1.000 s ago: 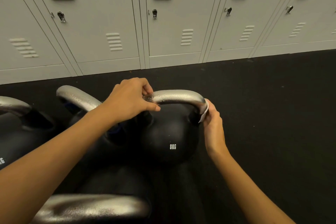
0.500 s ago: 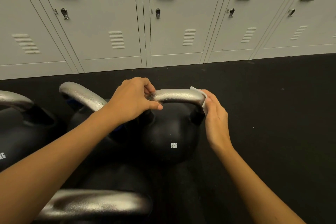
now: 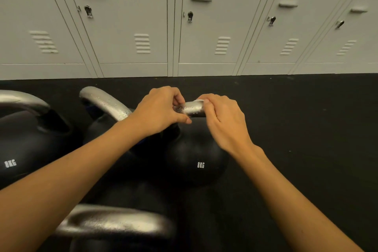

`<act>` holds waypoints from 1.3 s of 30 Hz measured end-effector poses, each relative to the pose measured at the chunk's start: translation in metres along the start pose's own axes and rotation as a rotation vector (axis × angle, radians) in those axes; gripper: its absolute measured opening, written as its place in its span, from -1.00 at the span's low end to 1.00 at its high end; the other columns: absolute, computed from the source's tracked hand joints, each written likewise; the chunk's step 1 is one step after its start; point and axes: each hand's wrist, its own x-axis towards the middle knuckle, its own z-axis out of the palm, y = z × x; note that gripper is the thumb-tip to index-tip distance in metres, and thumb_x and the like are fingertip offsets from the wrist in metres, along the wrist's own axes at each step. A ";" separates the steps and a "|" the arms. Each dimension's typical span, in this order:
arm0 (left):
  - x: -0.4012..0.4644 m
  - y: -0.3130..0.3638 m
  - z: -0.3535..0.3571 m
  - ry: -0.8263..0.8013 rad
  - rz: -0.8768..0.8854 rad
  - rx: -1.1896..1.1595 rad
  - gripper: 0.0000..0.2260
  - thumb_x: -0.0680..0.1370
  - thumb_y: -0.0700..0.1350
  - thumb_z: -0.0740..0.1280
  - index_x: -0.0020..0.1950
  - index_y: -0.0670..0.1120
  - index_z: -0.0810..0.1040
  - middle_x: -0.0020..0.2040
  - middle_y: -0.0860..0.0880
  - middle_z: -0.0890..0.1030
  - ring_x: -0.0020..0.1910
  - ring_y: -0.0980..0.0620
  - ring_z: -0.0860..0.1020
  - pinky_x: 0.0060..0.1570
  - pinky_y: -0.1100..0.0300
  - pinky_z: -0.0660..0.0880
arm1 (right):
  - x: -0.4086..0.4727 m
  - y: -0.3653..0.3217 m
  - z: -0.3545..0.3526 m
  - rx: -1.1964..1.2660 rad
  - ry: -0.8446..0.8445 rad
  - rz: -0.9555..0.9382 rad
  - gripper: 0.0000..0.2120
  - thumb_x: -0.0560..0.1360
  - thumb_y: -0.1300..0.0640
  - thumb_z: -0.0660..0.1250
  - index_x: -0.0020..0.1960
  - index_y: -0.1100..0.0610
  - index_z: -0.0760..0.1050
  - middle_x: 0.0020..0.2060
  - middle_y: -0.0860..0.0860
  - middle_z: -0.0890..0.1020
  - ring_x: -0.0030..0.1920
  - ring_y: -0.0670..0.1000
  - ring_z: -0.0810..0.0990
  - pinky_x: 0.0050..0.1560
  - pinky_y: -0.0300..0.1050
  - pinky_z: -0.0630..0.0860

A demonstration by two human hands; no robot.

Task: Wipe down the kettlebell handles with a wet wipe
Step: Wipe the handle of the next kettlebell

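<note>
The kettlebell (image 3: 196, 161), black and marked 8KG, is seen on the dark floor (image 3: 306, 129) at the centre of the view. Its silver handle (image 3: 193, 108) is spanned by both hands. The left hand (image 3: 161, 111) is curled round the handle's left end, thumb underneath, so that grip is clenched on the handle. The right hand (image 3: 223, 120) is closed over the handle's right end from above; a thin white edge of the wipe (image 3: 200, 100) is visible at its fingertips (most of it is hidden under the hand), and this grip is grasping the wipe against the metal. Only a short stretch of handle is exposed between the two hands. More kettlebells are noted at 9 o'clock (image 3: 24, 139), at 10 o'clock behind the left wrist (image 3: 106, 104), and at 7 o'clock (image 3: 114, 223). A row of grey lockers (image 3: 131, 26) is recorded at 12 o'clock.
</note>
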 end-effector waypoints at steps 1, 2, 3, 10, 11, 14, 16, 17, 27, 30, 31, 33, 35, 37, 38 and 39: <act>0.000 0.000 0.000 0.001 0.005 0.002 -0.61 0.28 0.03 0.58 0.02 -0.04 0.58 -0.05 0.03 0.57 -0.04 0.05 0.55 0.07 -0.02 0.52 | -0.001 -0.002 0.002 -0.007 0.005 -0.029 -0.66 0.62 0.09 0.04 0.10 0.01 0.59 -0.04 -0.12 0.64 -0.05 -0.10 0.50 0.04 -0.16 0.34; 0.000 0.000 0.000 0.001 0.010 0.004 -0.61 0.28 0.03 0.58 0.01 -0.04 0.58 -0.06 0.04 0.57 -0.05 0.05 0.55 0.06 -0.02 0.53 | -0.002 -0.002 0.005 -0.014 0.004 -0.050 -0.65 0.61 0.08 0.03 0.12 0.01 0.59 -0.01 -0.13 0.64 0.00 -0.11 0.51 0.12 -0.16 0.30; 0.001 -0.001 -0.001 -0.001 0.014 0.008 -0.61 0.27 0.04 0.59 0.01 -0.03 0.58 -0.07 0.04 0.56 -0.06 0.05 0.55 0.06 -0.03 0.53 | -0.002 -0.002 0.007 -0.023 0.001 -0.061 -0.65 0.61 0.07 0.03 0.15 0.01 0.58 0.03 -0.14 0.63 0.05 -0.12 0.51 0.16 -0.19 0.25; 0.002 -0.001 -0.003 -0.019 0.036 0.011 -0.60 0.27 0.05 0.58 0.02 -0.04 0.58 -0.09 0.05 0.57 -0.06 0.06 0.54 0.04 -0.04 0.54 | -0.008 0.014 0.004 -0.003 -0.013 -0.179 -0.68 0.63 0.08 0.13 0.30 0.02 0.53 0.19 -0.12 0.60 0.27 -0.14 0.47 0.33 -0.19 0.25; 0.002 -0.001 -0.003 -0.025 0.035 0.013 -0.60 0.28 0.05 0.58 0.02 -0.04 0.58 -0.09 0.05 0.57 -0.06 0.07 0.54 0.04 -0.03 0.54 | -0.009 0.016 0.002 0.009 -0.010 -0.194 -0.68 0.63 0.09 0.14 0.31 0.03 0.53 0.21 -0.12 0.60 0.28 -0.15 0.46 0.34 -0.17 0.26; 0.003 -0.001 -0.005 -0.033 0.026 0.016 -0.60 0.27 0.07 0.58 0.01 -0.03 0.58 -0.11 0.07 0.57 -0.10 0.09 0.53 0.03 -0.01 0.54 | -0.014 0.023 -0.005 0.048 0.011 -0.240 -0.69 0.62 0.15 0.20 0.32 0.06 0.54 0.25 -0.11 0.58 0.32 -0.19 0.44 0.37 -0.21 0.27; 0.003 -0.001 -0.005 -0.037 0.021 0.014 -0.60 0.26 0.08 0.58 0.00 -0.02 0.59 -0.12 0.08 0.57 -0.10 0.09 0.53 0.03 -0.03 0.55 | -0.016 0.031 -0.012 0.107 0.043 -0.237 -0.71 0.60 0.18 0.23 0.28 0.06 0.57 0.23 -0.13 0.58 0.31 -0.23 0.44 0.36 -0.27 0.29; 0.004 -0.001 -0.005 -0.039 0.018 0.015 -0.59 0.26 0.08 0.58 0.00 -0.02 0.59 -0.11 0.08 0.57 -0.10 0.09 0.54 0.03 -0.03 0.55 | -0.017 0.035 -0.016 0.138 0.053 -0.213 -0.71 0.60 0.18 0.23 0.27 0.05 0.58 0.21 -0.14 0.59 0.29 -0.24 0.46 0.34 -0.30 0.30; 0.005 -0.002 -0.004 -0.038 0.009 0.029 -0.60 0.26 0.08 0.58 0.00 -0.01 0.58 -0.11 0.08 0.58 -0.11 0.09 0.55 0.03 -0.04 0.54 | -0.006 0.015 -0.003 0.027 0.011 -0.212 -0.70 0.60 0.08 0.17 0.23 0.00 0.58 0.18 -0.16 0.62 0.23 -0.22 0.50 0.41 -0.20 0.15; 0.004 -0.002 -0.004 -0.032 0.013 0.032 -0.60 0.26 0.09 0.57 0.00 0.01 0.56 -0.11 0.09 0.57 -0.09 0.08 0.54 0.04 -0.04 0.54 | -0.010 0.015 0.000 0.018 -0.031 -0.260 -0.65 0.58 0.10 0.19 0.32 0.00 0.54 0.29 -0.14 0.56 0.36 -0.18 0.42 0.45 -0.12 0.18; 0.004 -0.002 -0.003 -0.031 0.013 0.032 -0.60 0.26 0.09 0.57 0.01 0.01 0.56 -0.11 0.10 0.56 -0.09 0.09 0.54 0.04 -0.04 0.54 | -0.011 0.018 -0.002 0.035 -0.035 -0.258 -0.64 0.57 0.14 0.20 0.33 0.00 0.54 0.31 -0.14 0.55 0.38 -0.18 0.40 0.46 -0.10 0.18; 0.003 -0.003 -0.003 -0.029 0.012 0.028 -0.59 0.26 0.09 0.58 0.01 0.00 0.58 -0.12 0.12 0.55 -0.09 0.09 0.53 0.05 -0.04 0.54 | -0.014 0.024 -0.009 0.074 -0.005 -0.238 -0.63 0.55 0.20 0.21 0.30 0.00 0.55 0.29 -0.15 0.55 0.37 -0.20 0.42 0.46 -0.10 0.19; 0.003 -0.003 -0.003 -0.029 0.012 0.024 -0.59 0.27 0.08 0.58 0.03 -0.01 0.58 -0.12 0.12 0.54 -0.08 0.09 0.53 0.06 -0.03 0.53 | -0.015 0.029 -0.016 0.124 0.030 -0.187 -0.65 0.55 0.25 0.20 0.25 0.01 0.58 0.21 -0.24 0.56 0.29 -0.29 0.45 0.47 -0.11 0.19; 0.003 -0.002 -0.003 -0.034 0.012 0.019 -0.60 0.28 0.07 0.57 0.03 -0.01 0.58 -0.11 0.11 0.55 -0.08 0.09 0.53 0.06 -0.02 0.53 | -0.013 0.031 -0.020 0.146 0.042 -0.120 -0.67 0.58 0.25 0.19 0.22 0.00 0.60 0.11 -0.36 0.53 0.19 -0.36 0.46 0.47 -0.14 0.18; 0.003 -0.002 -0.003 -0.039 0.011 0.020 -0.60 0.28 0.07 0.57 0.03 -0.01 0.57 -0.10 0.10 0.55 -0.08 0.09 0.53 0.07 -0.01 0.54 | -0.011 0.030 -0.021 0.141 0.042 -0.093 -0.68 0.58 0.21 0.18 0.21 0.00 0.60 0.07 -0.38 0.53 0.16 -0.33 0.47 0.47 -0.15 0.17; 0.003 -0.002 -0.003 -0.043 0.011 0.023 -0.61 0.29 0.06 0.57 0.03 -0.01 0.57 -0.09 0.09 0.55 -0.08 0.09 0.53 0.07 0.00 0.54 | -0.009 0.027 -0.020 0.130 0.036 -0.076 -0.69 0.58 0.17 0.17 0.20 0.00 0.61 0.03 -0.35 0.56 0.13 -0.28 0.48 0.47 -0.15 0.17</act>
